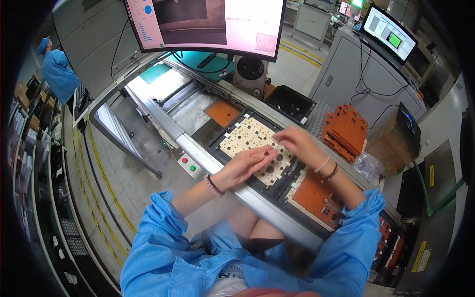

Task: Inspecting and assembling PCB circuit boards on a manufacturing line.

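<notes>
A cream-coloured board (pixel 242 134) with dark round and square spots lies in a black frame on the rail in front of me. My left hand (pixel 242 169) is palm up over its near left edge, fingers stretched and slightly cupped. A small dark part (pixel 267 154) rests at its fingertips. My right hand (pixel 300 142) reaches over the board's right side with thumb and fingers pinched together; what they hold, if anything, is too small to make out. The two hands are close but apart. Both hide part of the board.
An orange plate (pixel 312 195) sits in the frame to the right, another orange plate (pixel 223 113) beyond the board. Behind stand a black bin (pixel 290 103), stacked orange plates (pixel 345 129) and a cardboard box (pixel 393 136). A large monitor (pixel 208 24) hangs ahead. Another person (pixel 58 74) stands far left.
</notes>
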The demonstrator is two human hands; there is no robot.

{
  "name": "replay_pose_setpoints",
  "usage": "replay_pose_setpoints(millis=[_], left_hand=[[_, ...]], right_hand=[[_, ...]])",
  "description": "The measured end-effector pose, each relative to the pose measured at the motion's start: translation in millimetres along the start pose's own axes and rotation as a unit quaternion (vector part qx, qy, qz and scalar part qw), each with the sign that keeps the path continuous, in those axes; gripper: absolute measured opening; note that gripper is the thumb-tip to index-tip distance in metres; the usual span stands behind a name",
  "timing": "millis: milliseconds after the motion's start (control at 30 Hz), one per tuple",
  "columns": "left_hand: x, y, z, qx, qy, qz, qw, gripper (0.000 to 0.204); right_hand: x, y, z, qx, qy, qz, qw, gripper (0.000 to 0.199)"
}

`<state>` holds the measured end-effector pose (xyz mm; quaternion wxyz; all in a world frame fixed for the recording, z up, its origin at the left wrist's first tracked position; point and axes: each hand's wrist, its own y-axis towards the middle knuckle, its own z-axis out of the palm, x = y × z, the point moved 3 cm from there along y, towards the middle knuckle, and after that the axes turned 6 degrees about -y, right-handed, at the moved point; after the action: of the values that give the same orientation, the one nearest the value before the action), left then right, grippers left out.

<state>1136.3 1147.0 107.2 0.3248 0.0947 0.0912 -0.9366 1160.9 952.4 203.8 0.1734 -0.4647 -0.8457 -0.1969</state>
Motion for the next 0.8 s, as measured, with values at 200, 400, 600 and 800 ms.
replay_pose_setpoints(millis=[200, 400, 600, 800], left_hand=[[-16.1, 3.9, -6.5, -0.044, 0.031, 0.013, 0.998, 0.045], [-22.7, 4.2, -22.8, -0.060, 0.041, 0.015, 0.997, 0.038], [-16.7, 3.2, -38.4, -0.051, 0.049, -0.021, 0.997, 0.030], [-9.7, -1.2, -31.2, -0.039, 0.010, -0.022, 0.999, 0.029]], right_hand=[[-67.6, 0.3, -10.3, 0.018, 0.327, 0.265, 0.907, 0.019], [-87.7, -22.9, 8.4, -0.009, 0.524, 0.342, 0.780, 0.027], [-79.6, -33.9, 16.4, 0.053, 0.521, 0.369, 0.768, 0.032], [-82.1, -42.5, 17.4, 0.060, 0.502, 0.367, 0.781, 0.028]])
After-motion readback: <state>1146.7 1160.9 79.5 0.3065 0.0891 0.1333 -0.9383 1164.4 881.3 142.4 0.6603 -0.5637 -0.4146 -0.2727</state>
